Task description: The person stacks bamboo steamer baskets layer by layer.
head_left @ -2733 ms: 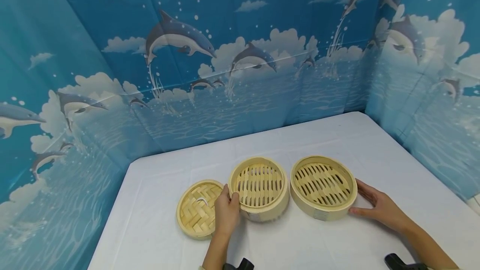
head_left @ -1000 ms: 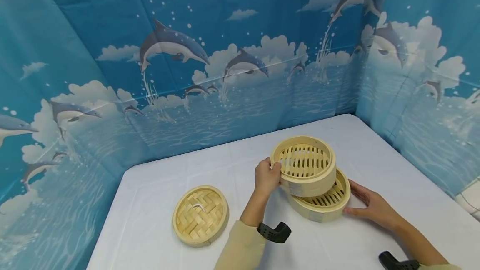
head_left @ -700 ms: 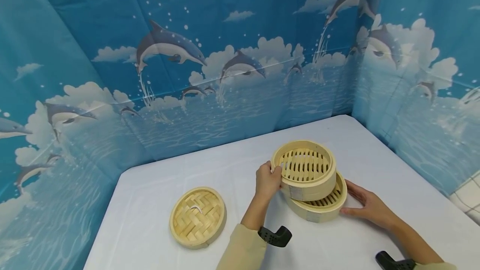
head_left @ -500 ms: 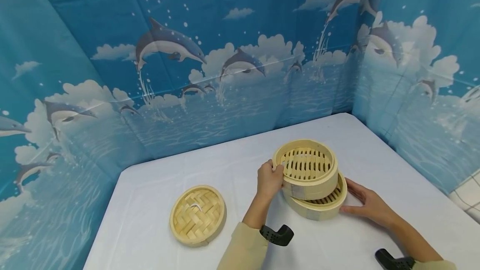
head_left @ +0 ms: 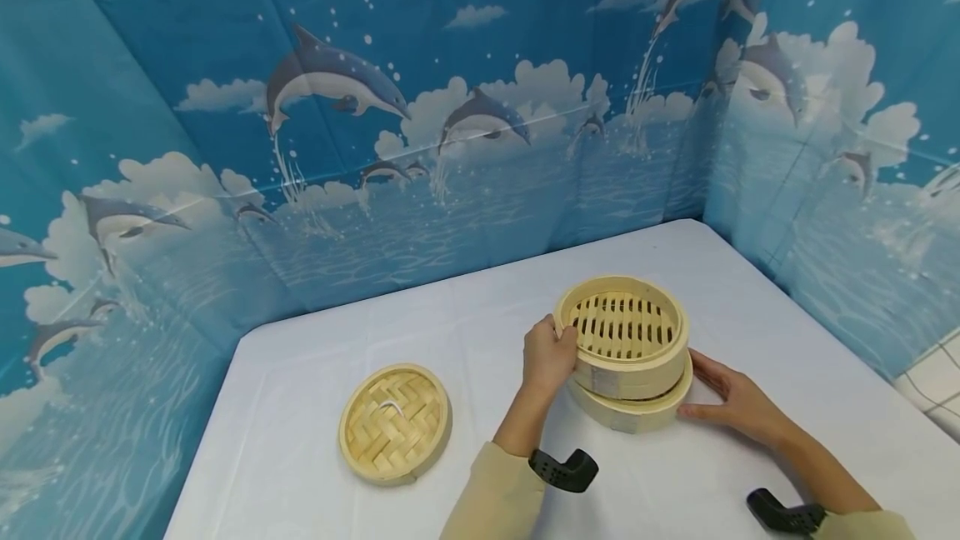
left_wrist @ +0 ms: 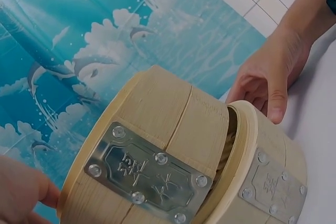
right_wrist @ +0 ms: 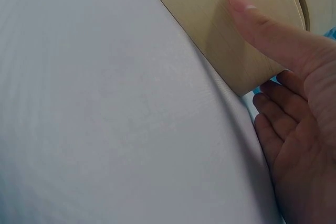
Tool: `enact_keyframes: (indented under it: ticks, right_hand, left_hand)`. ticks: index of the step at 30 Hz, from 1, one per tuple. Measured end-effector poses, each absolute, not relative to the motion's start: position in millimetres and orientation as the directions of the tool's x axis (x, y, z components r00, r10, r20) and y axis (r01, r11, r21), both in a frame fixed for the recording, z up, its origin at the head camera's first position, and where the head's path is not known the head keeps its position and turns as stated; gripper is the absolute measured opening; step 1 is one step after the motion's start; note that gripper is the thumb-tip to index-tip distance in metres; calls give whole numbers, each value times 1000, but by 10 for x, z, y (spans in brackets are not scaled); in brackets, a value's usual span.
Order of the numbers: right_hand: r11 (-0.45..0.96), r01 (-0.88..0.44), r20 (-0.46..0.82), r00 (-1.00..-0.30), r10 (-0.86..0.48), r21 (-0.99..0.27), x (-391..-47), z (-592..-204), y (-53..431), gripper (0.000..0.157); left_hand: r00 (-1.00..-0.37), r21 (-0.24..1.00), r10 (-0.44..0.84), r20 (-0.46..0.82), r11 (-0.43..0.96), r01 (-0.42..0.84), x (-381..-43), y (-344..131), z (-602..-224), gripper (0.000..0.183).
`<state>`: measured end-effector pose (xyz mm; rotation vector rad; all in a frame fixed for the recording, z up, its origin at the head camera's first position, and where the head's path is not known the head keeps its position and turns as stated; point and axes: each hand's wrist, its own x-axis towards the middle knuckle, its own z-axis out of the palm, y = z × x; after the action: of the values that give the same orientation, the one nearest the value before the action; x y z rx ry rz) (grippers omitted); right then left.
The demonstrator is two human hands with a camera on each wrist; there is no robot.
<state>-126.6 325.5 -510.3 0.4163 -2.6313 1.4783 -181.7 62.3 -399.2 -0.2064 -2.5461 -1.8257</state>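
My left hand grips the left wall of an upper bamboo steamer basket, thumb over its rim. That slatted basket sits over a second, lower steamer basket, slightly tilted and offset. A dark gap between the two rims shows in the left wrist view, beside metal plates on their walls. On the right side, my right hand holds the lower basket. In the right wrist view its thumb presses the basket wall, while the other fingers reach round the far side, partly hidden.
A woven bamboo lid with a small white loop lies to the left on the white-covered table. Behind the table hangs a blue dolphin-print curtain. White tiles show at the far right.
My left hand has lifted its basket from beside the lid over to the right, onto the other basket. Most recently it shifted further right, covering more of the lower one. The right hand keeps its hold.
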Motion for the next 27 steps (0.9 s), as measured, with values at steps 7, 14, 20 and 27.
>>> enact_keyframes:
  ticks: [7,14,20,27]
  right_hand:
    - [513,-249,183,-967,-177,-821,-1268,-5089,3248,90]
    - [509,-237,168,-969,-178,-828,-1266,-5095,3256,89]
    - [475,-265,194,-962,-192,-839,-1270,-5107,3261,87]
    - [468,-274,204,-959,-195,-840,-1276,-5106,3260,87]
  left_hand:
    - [-989,930,115,97,345,131,-1785,666,-3969,31]
    - [-989,926,116,87,357,124,-1753,680,-3941,33]
    - [-987,919,115,112,367,147,-1761,685,-3944,33]
    - [-989,921,97,108,365,137,-1763,693,-3957,41]
